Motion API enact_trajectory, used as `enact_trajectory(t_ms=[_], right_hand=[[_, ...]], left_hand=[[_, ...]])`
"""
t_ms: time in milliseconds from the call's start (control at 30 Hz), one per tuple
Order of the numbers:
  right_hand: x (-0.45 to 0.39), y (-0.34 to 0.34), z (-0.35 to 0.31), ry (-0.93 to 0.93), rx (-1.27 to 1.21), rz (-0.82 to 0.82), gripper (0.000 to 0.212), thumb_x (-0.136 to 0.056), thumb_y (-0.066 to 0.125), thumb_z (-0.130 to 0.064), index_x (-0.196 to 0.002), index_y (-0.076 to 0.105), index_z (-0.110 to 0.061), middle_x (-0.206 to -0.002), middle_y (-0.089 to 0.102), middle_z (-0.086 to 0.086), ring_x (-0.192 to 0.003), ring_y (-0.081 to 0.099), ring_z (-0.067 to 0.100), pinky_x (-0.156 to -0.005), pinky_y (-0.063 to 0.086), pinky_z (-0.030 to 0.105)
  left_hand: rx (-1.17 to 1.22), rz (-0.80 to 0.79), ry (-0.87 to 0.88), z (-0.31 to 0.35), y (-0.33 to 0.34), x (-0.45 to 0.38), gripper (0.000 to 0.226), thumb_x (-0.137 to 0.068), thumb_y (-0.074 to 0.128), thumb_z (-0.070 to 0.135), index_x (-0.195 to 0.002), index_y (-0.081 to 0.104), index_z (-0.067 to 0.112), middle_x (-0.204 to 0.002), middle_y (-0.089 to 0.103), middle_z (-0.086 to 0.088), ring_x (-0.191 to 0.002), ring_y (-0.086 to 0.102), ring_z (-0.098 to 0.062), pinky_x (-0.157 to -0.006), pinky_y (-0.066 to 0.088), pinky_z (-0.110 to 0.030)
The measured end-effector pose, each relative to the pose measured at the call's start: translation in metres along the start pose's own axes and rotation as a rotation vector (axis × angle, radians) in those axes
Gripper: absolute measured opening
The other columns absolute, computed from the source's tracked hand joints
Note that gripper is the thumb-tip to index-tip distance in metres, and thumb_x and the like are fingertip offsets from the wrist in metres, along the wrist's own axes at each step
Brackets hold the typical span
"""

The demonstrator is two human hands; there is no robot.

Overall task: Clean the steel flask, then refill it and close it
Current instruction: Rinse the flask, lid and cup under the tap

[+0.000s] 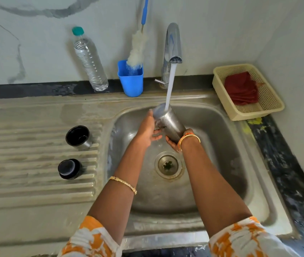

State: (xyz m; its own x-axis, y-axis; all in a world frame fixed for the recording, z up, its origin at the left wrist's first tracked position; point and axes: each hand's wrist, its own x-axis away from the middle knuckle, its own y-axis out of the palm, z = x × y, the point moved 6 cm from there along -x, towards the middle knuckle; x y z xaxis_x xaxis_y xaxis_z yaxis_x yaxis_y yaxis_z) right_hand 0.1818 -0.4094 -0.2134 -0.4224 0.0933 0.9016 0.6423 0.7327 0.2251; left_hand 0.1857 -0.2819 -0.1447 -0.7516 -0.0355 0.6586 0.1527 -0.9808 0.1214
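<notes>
hands [163, 134] gripping smooth cylindrical steel flask [169, 123]

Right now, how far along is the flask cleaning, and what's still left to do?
Done: the flask is open, its cup lid and stopper standing on the drainboard. In hand: both hands, left hand and right hand, hold the steel flask tilted under the running tap. Left: possibly scrubbing with the bottle brush standing in the blue cup, then refilling and closing.

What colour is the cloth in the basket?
Dark red cloth, in the cream mesh basket; head view.
</notes>
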Motion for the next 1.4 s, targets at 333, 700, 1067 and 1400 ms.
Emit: enact_trajectory(t_ms=[333,700,1067,1400], right_hand=[[0.019,0.018,-0.023,-0.498,0.626,0.073,0.069,-0.060,0.081,-0.042,-0.111,0.045,-0.014,-0.106,0.063,0.010,-0.089,0.062,0.029,-0.078,0.056,0.047],[0.045,0.037,-0.004,-0.993,1.098,-0.067,0.075,-0.058,0.083,-0.020,-0.123,0.046,-0.021,-0.112,0.061,0.004,-0.097,0.059,0.022,-0.078,0.040,0.019],[0.054,0.039,-0.013,-1.008,1.051,-0.117,0.075,-0.060,0.084,-0.017,-0.125,0.045,-0.021,-0.101,0.059,-0.006,-0.087,0.053,0.011,-0.077,0.040,0.017],[0.053,0.030,-0.013,-1.024,0.978,-0.116,0.076,-0.057,0.085,-0.018,-0.122,0.046,-0.026,-0.102,0.061,-0.007,-0.089,0.058,0.012,-0.079,0.046,0.019]], left_hand=[[-0.353,0.315,0.358,0.048,-0.034,-0.008,0.018,-0.097,0.051,0.023,-0.098,0.062,0.009,-0.103,0.063,-0.012,-0.099,0.058,-0.027,-0.084,0.041,-0.030],[-0.015,0.215,0.288,0.096,0.008,-0.068,0.017,-0.092,0.064,0.019,-0.079,0.059,0.009,-0.087,0.068,-0.012,-0.072,0.062,-0.020,-0.079,0.053,-0.032],[-0.067,0.319,0.525,0.107,0.013,-0.057,0.019,-0.087,0.069,0.009,-0.098,0.070,-0.007,-0.073,0.066,-0.005,-0.058,0.060,-0.006,-0.061,0.054,-0.017],[-0.466,0.261,0.703,0.130,0.019,-0.047,0.018,-0.089,0.067,0.012,-0.101,0.073,0.001,-0.091,0.074,-0.011,-0.080,0.067,-0.015,-0.082,0.057,-0.030]])
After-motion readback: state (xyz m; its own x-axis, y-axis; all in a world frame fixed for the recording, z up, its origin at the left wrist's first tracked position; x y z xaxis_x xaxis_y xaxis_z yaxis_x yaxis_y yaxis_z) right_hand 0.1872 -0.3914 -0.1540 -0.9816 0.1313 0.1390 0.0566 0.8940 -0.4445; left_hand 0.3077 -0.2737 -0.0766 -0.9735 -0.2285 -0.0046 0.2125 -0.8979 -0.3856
